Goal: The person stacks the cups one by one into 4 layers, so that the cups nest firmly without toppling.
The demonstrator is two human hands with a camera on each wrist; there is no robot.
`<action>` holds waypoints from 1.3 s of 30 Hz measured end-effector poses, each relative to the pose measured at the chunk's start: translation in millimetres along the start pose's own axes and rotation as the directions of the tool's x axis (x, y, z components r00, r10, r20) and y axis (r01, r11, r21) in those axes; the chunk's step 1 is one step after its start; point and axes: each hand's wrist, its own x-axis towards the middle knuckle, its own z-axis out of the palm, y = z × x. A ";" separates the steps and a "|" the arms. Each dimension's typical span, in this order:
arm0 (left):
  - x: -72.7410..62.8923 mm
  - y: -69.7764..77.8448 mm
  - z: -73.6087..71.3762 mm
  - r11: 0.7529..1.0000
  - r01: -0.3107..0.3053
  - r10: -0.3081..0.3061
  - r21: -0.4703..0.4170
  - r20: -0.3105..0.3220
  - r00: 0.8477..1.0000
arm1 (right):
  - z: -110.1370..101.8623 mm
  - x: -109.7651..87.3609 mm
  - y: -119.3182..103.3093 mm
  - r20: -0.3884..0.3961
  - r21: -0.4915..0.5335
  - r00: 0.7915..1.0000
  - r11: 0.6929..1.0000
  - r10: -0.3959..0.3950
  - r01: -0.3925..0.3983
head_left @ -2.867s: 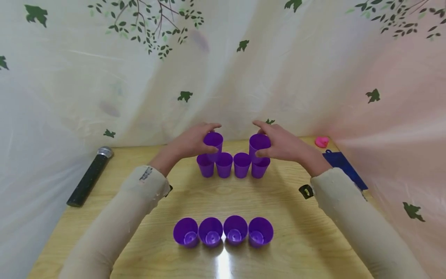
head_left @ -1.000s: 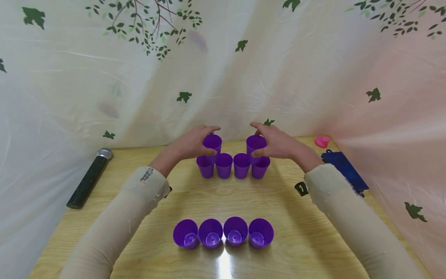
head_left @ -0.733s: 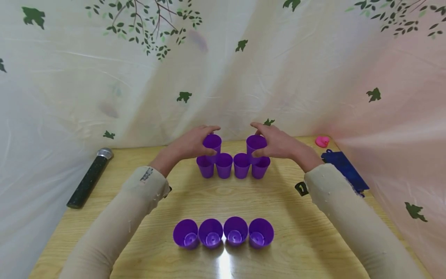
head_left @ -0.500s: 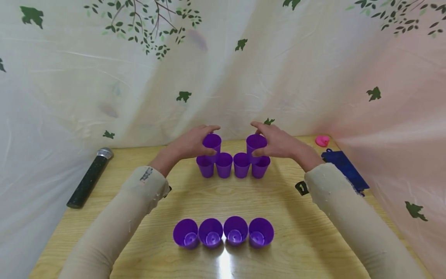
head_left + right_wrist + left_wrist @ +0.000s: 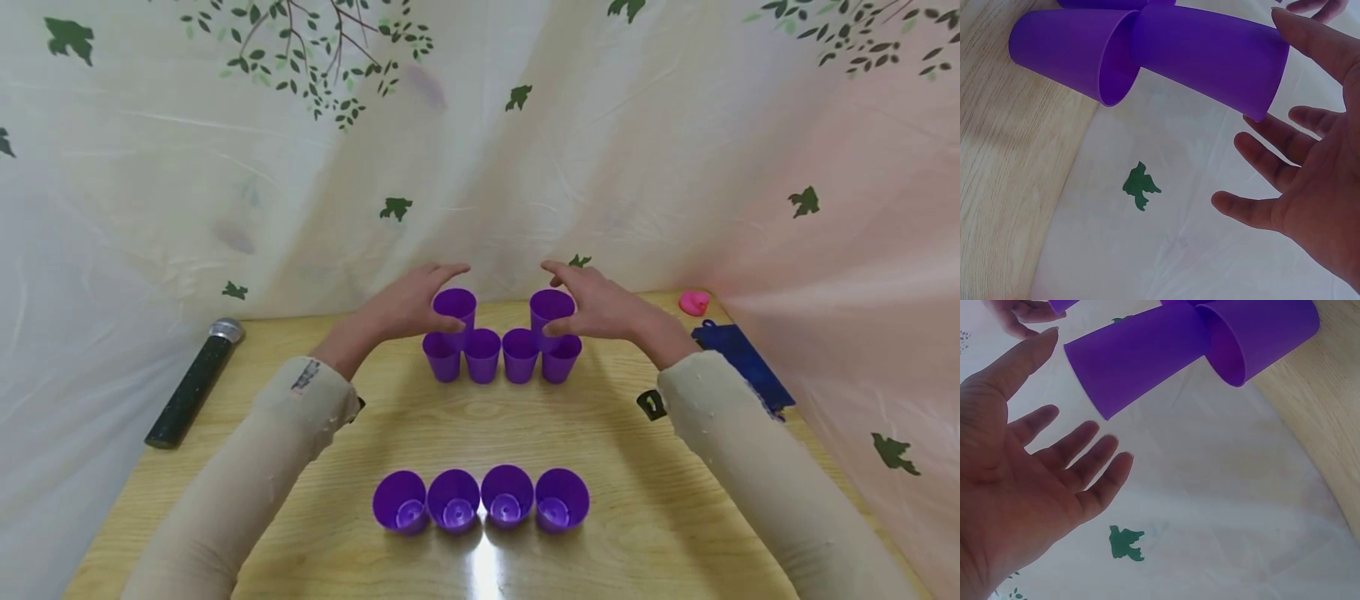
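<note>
Left grip (image 5: 408,303), spread and empty, has withdrawn from its tapered purple plastic cup (image 5: 1138,359), which we judge placed; right grip (image 5: 600,305), likewise wide, may touch the twin cup (image 5: 1213,59).

You wear beige sleeves (image 5: 243,483); the centre-frame cups (image 5: 482,358) are solid purple; up top, the cream backdrop (image 5: 637,158) carries green leaf prints (image 5: 349,104).
</note>
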 end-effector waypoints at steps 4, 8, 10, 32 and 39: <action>-6.7 1.5 -2.0 1.000 -0.005 0.005 0.018 -0.029 1.000 | 0.2 -1.5 1.3 -0.014 -0.017 1.000 1.000 -0.021 0.021; -16.7 2.8 -4.1 0.999 -0.012 0.014 0.034 -0.075 0.997 | -1.0 -8.1 0.3 -0.050 -0.040 0.998 0.998 -0.046 0.044; -23.7 3.7 -5.6 0.999 -0.034 0.039 0.042 -0.106 0.994 | -2.9 -15.0 -1.4 -0.079 -0.059 0.995 0.997 -0.061 0.057; -134.6 22.7 21.3 0.991 -0.134 0.135 0.031 -0.067 0.989 | 39.5 -141.9 -46.2 -0.024 -0.262 0.943 0.913 -0.331 0.314; -160.2 18.7 47.8 0.997 -0.050 0.051 -0.061 0.017 0.999 | 73.9 -154.4 -39.9 0.100 -0.188 0.957 0.939 -0.273 0.287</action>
